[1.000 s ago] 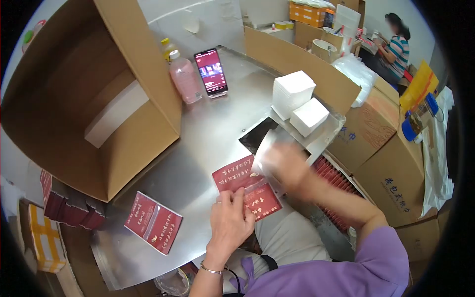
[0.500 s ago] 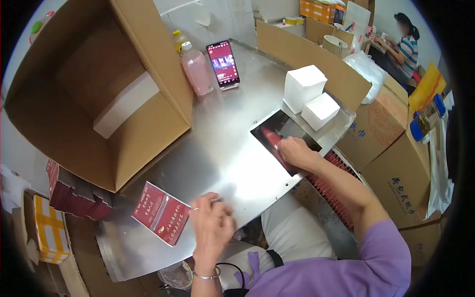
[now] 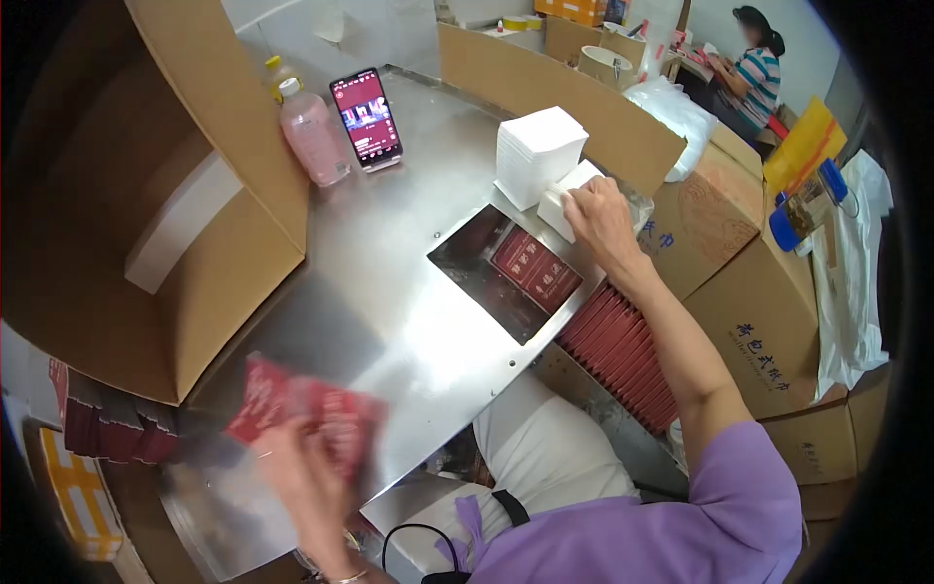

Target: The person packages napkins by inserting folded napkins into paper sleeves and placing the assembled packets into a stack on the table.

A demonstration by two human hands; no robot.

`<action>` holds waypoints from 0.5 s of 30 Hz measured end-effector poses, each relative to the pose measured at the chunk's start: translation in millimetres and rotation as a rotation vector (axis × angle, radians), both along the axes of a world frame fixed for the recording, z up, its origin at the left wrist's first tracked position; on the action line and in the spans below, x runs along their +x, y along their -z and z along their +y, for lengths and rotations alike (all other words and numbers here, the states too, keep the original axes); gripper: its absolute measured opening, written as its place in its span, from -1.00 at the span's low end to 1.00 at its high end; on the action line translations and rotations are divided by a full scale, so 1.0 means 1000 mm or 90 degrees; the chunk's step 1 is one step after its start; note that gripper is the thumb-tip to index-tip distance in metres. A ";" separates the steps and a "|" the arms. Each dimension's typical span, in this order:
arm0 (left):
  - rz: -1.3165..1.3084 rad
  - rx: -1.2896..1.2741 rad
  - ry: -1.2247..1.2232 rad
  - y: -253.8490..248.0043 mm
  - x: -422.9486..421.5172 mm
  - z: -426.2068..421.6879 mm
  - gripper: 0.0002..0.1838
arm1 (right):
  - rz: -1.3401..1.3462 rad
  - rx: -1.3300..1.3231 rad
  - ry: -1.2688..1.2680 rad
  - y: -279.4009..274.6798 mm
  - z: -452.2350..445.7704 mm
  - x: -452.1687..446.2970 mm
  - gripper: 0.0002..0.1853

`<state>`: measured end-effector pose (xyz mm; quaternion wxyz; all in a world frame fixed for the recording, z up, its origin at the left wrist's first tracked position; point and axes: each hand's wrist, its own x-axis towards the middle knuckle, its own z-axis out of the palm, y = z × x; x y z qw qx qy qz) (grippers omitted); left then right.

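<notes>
My left hand [image 3: 306, 487], smeared by motion, grips the near edge of a red printed packet [image 3: 321, 404] that is bent and blurred at the table's left front. My right hand [image 3: 603, 219] has its fingers closed on the short stack of white folded napkins [image 3: 557, 207] at the back right. Beside it rises a taller napkin stack [image 3: 537, 156]. Within the rectangular opening of the tabletop, another red packet [image 3: 537, 270] lies face up. Below the table edge, red packets [image 3: 623, 355] stand in a tight row.
A large open carton [image 3: 243, 127] stands at left on the metal table [image 3: 389, 292], with packet stacks [image 3: 117, 423] beside it. A phone [image 3: 368, 117] and a pink bottle [image 3: 313, 136] are at the back. Brown cartons [image 3: 769, 331] line the right; a person [image 3: 754, 73] sits beyond.
My right hand has left the opening and moved up to the short napkin stack; a red packet now lies in the opening. My left hand has moved left onto the printed packet, which has shifted.
</notes>
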<state>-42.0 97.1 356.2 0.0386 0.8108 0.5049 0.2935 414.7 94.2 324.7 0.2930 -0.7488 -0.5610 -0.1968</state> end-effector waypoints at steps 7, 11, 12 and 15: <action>0.001 -0.038 0.297 0.035 0.108 -0.007 -0.58 | -0.034 0.113 -0.293 0.017 -0.010 -0.086 -0.53; 0.066 -0.071 0.192 0.034 0.083 0.000 -0.17 | -0.155 0.024 -0.592 0.014 -0.053 -0.185 -0.64; 0.049 -0.071 0.132 0.038 0.089 -0.003 -0.13 | -0.176 0.007 -0.524 0.020 -0.039 -0.184 -0.66; 0.018 -0.022 0.102 0.032 0.114 -0.008 -0.01 | -0.116 -0.316 -0.422 0.004 0.018 -0.206 -0.77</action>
